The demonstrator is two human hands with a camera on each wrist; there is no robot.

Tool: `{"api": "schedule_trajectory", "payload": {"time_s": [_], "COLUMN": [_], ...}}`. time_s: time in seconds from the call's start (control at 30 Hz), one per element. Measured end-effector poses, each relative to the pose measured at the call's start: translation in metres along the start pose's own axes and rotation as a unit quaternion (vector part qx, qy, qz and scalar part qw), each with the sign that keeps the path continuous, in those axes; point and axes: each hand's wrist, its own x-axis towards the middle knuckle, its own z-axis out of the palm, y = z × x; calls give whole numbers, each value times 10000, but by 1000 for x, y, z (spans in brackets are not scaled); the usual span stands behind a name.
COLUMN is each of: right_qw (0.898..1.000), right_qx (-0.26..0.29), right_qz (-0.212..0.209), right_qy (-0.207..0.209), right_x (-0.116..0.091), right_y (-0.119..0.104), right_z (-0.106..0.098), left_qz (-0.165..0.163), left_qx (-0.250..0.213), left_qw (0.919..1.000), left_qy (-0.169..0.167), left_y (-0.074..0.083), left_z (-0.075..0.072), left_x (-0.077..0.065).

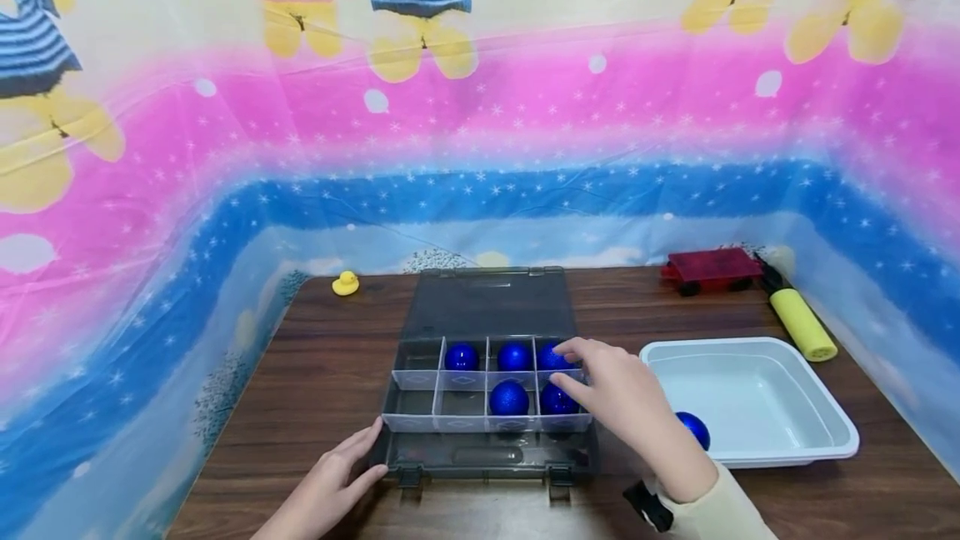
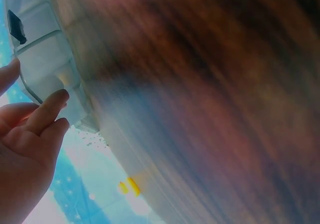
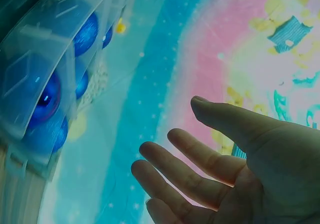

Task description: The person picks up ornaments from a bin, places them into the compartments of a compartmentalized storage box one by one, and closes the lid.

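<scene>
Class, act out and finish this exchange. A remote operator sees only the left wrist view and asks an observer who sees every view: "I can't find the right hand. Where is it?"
Observer: The right hand is over the right end of the open box.
Operator: My view doesn't show what's inside that box. Anything?
Observer: Yes, five blue balls: three in the far row and two in the near row.
Operator: Any more outside the box?
Observer: One more ball lies in the near left corner of the white tray.
</scene>
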Motion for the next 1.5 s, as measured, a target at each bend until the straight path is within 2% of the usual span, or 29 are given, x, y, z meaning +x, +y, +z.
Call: {"api": "schedule_trajectory", "payload": {"time_s": [0.2, 0.4, 0.57, 0.7, 0.8, 1.07, 1.3, 1.5], "right_qw": [9998, 9980, 9955, 9938, 9921, 9786, 9736, 9630], "right_qx": [-159, -447, -612, -629, -604, -577, -647, -614], "right_qz": [134, 442, 719, 919, 1097, 1796, 1854, 1953], "right_qy": [73, -87, -105, 4, -76, -817, -1161, -1752], "right_x": [-12, -26, -39, -49, -54, -59, -55, -50], "right_y": [20, 39, 59, 73, 85, 123, 145, 151], "right_z": [-8, -21, -30, -36, -40, -45, -41, -34], "left_qz": [-13, -71, -39, -74, -97, 59, -22, 36], "left_qx": [38, -21, 16, 29, 14, 19, -23, -32], "left_qw": [10000, 10000, 10000, 9999, 9999, 9999, 10000, 10000], "left_qy": [63, -15, 72, 123, 106, 106, 25, 42], "left_y": [-2, -2, -2, -2, -2, -2, -4, -4], "left_z": [2, 2, 3, 4, 4, 3, 4, 3], "left_x": [1, 1, 2, 3, 4, 2, 2, 1]}}
